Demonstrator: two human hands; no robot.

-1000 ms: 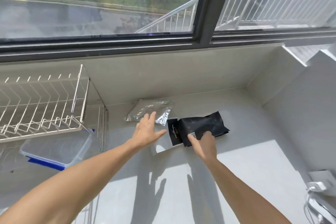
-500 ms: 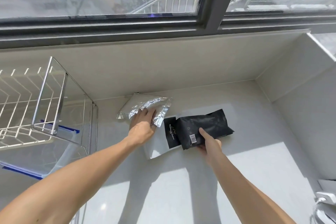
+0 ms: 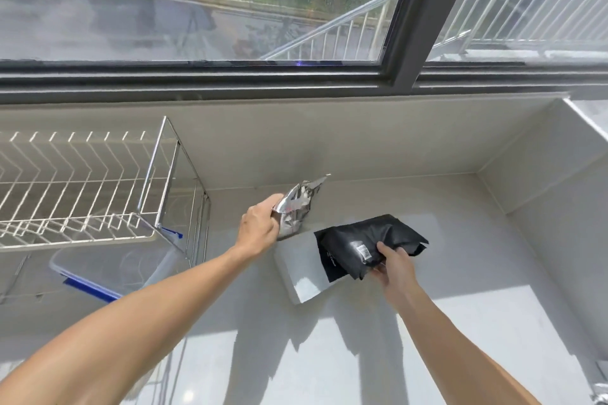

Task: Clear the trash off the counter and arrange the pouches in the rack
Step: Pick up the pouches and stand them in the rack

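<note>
step: pick-up stage, both hands grabbing items off the counter (image 3: 460, 322); looks like the start of the job, nothing in the rack (image 3: 75, 194) yet
left hand (image 3: 260, 228): closed around the crumpled silver foil pouch (image 3: 296, 210), fingers wrapped round its lower end, top corner sticking up free; pouch seems lifted off the counter, near the back wall
right hand (image 3: 396, 265): pinching the black pouch (image 3: 371, 242) at its near edge, thumb on top beside the barcode label, other fingers underneath; pouch raised at the gripped side, far end looks down or just off the surface, cannot tell
white pouch (image 3: 297, 268): flat on the counter, partly under the black pouch, between the two hands, nobody holding it
rack: wire dish rack on the left, well apart from the black pouch, nearer the left hand; upper tier looks bare
under rack: clear plastic box with blue lid (image 3: 108, 268), leaning
next move (guess): sort trash from keepers, the crumpled foil reads as likely trash; carry the pouches left, stand them between the rack wires
watch: white pouch may drag along with the black one
</note>
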